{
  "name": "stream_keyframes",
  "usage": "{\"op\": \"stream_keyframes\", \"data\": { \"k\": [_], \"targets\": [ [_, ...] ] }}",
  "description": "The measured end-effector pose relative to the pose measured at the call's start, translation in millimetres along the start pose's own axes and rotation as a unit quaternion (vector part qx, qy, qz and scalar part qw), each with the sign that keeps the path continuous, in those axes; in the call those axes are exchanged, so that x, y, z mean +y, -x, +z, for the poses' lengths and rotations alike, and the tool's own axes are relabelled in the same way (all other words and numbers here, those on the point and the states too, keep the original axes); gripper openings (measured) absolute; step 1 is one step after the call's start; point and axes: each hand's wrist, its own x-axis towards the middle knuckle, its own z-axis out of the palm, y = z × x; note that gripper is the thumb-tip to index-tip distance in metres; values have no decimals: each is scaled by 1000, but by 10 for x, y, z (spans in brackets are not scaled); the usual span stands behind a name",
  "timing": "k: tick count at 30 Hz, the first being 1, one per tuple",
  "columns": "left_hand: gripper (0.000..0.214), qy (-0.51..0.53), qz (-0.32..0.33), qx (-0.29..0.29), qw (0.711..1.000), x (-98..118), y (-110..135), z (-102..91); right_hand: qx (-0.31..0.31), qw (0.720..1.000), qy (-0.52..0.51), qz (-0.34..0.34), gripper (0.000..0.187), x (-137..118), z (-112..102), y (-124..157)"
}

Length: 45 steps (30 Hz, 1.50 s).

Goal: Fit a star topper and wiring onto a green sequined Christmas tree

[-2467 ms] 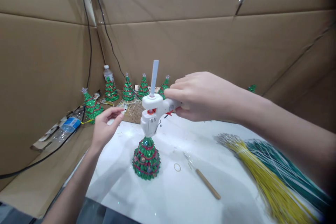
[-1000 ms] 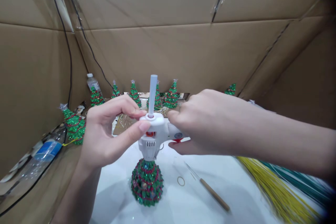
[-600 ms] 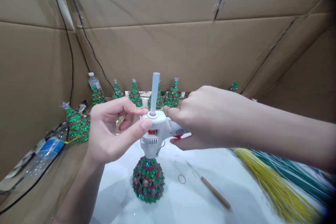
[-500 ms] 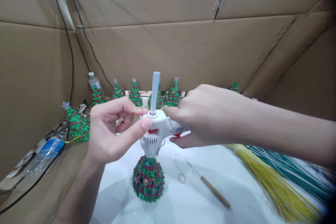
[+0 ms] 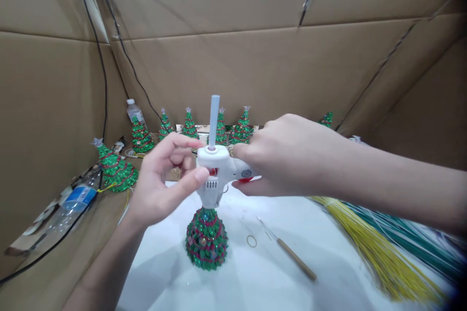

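Observation:
My right hand (image 5: 292, 155) grips the handle of a white glue gun (image 5: 215, 175), held nozzle down. A pale glue stick (image 5: 213, 119) stands up out of its back. The nozzle sits right over the top of a small green beaded tree (image 5: 206, 239) with red garlands, which stands on the white table (image 5: 255, 282). My left hand (image 5: 164, 182) is beside the gun, with the thumb against its body and the fingers curled near the back end. Whether something small is pinched in those fingers I cannot tell.
A wooden-handled hook tool (image 5: 292, 256) and a small gold ring (image 5: 251, 241) lie right of the tree. Bundles of yellow and green wire (image 5: 383, 248) fan out at the right. Several finished trees (image 5: 189, 125) and a water bottle (image 5: 134, 112) line the cardboard back wall; another bottle (image 5: 71, 204) lies left.
My left hand came in from the left and closed against the gun's body; it now sits slightly lower on it. The view has shifted a little; the gun stays over the tree.

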Motion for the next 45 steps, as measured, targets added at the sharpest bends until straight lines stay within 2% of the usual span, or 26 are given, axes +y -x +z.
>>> {"op": "stream_keyframes", "data": {
  "k": [3, 5, 6, 10, 14, 20, 23, 27, 32, 35, 38, 41, 45],
  "targets": [
    [58, -45, -64, -18, 997, -150, 306, -5, -4, 1000, 10, 7, 25, 2, 0, 3],
    [77, -110, -145, -15, 983, -295, 567, 42, -12, 1000, 15, 9, 27, 3, -5, 0],
    [85, -131, -189, -32, 973, -371, 697, 85, -18, 1000, 17, 9, 28, 3, -8, -3],
    [84, -145, -288, -31, 946, -622, 1086, 323, -34, 999, 28, 15, 29, 6, -22, -22],
    [61, -164, -253, 7, 954, -731, 1205, 456, -18, 999, 37, 28, 30, 48, -76, -22],
    [61, -162, -234, 15, 959, -725, 1203, 441, 42, 992, 55, 102, 34, 191, -139, 100],
    [58, -159, -226, 10, 961, -670, 1214, 460, 95, 983, 8, 159, 36, 284, -17, 271],
    [54, -160, -209, 19, 965, -588, 1240, 511, 185, 957, -91, 205, 35, 355, 265, 573],
    [56, -177, -188, 21, 966, -539, 1301, 548, 265, 913, -174, 256, 44, 258, 504, 806],
    [58, -192, -170, 19, 966, -518, 1355, 555, 297, 901, -202, 244, 44, 164, 540, 827],
    [59, -209, -153, 25, 965, -498, 1416, 567, 315, 905, -207, 199, 41, 91, 555, 814],
    [60, -220, -126, 31, 967, -491, 1475, 587, 316, 911, -220, 146, 37, 36, 597, 788],
    [63, -231, -97, 42, 967, -481, 1524, 609, 306, 907, -273, 98, 32, -29, 699, 732]
  ]
}}
